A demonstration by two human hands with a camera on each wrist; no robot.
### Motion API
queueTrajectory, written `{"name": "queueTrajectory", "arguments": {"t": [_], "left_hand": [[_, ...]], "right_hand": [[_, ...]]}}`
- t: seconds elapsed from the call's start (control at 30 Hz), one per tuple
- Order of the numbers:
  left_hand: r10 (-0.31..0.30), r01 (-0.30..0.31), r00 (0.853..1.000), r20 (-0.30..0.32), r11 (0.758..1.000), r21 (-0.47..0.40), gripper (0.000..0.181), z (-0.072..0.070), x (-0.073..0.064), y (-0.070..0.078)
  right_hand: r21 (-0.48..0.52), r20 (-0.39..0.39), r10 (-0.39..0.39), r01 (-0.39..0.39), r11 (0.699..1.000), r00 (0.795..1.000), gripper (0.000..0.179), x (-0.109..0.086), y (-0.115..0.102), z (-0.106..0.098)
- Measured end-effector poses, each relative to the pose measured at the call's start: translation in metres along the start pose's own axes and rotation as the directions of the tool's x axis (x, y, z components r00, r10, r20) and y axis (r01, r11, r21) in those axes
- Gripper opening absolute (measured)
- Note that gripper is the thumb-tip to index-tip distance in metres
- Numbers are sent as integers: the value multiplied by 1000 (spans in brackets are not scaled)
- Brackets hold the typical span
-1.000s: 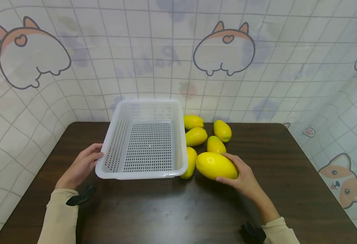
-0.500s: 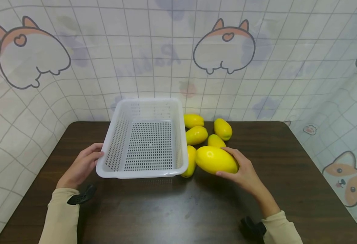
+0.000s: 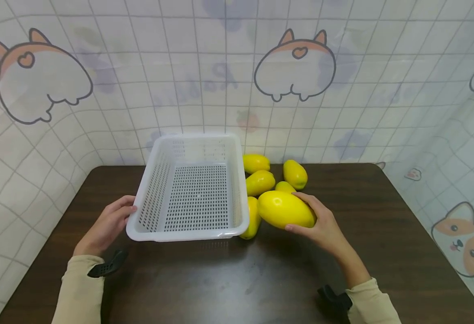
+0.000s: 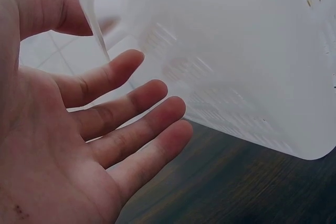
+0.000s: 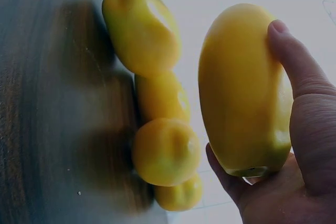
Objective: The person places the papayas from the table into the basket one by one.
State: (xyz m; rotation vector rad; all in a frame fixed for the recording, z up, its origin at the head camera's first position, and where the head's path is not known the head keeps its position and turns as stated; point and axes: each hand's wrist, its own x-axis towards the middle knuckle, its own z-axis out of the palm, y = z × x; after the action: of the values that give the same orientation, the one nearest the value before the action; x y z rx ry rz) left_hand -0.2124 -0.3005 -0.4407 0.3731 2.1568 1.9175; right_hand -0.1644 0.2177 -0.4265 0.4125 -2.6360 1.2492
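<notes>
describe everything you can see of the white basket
The white basket is rectangular with rounded corners, a smooth rim and slotted walls and floor, apparently plastic. Nothing shows inside. It faces up, apparently tilted, near edge raised off the table. The left hand holds its left rim; yellow fruits lie close on its right, contact unclear.

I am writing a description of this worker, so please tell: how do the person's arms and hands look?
The left sleeve and right sleeve are beige. Each has a black device at its end. The left hand and right hand are bare, without gloves.
</notes>
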Motion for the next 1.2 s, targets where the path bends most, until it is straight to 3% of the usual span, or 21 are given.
{"name": "queueTrajectory", "arguments": {"t": [0.33, 0.6, 1.2], "left_hand": [[15, -15, 1000, 6, 1000, 23, 28, 2, 0, -1], [-27, 27, 1000, 0, 999, 21, 29, 3, -1, 1], [-24, 25, 1000, -15, 998, 65, 35, 4, -2, 0]], "right_hand": [[27, -10, -6, 6, 1000, 1000, 71, 4, -7, -2], [42, -14, -10, 10, 999, 1000, 70, 7, -7, 0], [20, -32, -57, 57, 998, 998, 70, 19, -15, 0]]}}
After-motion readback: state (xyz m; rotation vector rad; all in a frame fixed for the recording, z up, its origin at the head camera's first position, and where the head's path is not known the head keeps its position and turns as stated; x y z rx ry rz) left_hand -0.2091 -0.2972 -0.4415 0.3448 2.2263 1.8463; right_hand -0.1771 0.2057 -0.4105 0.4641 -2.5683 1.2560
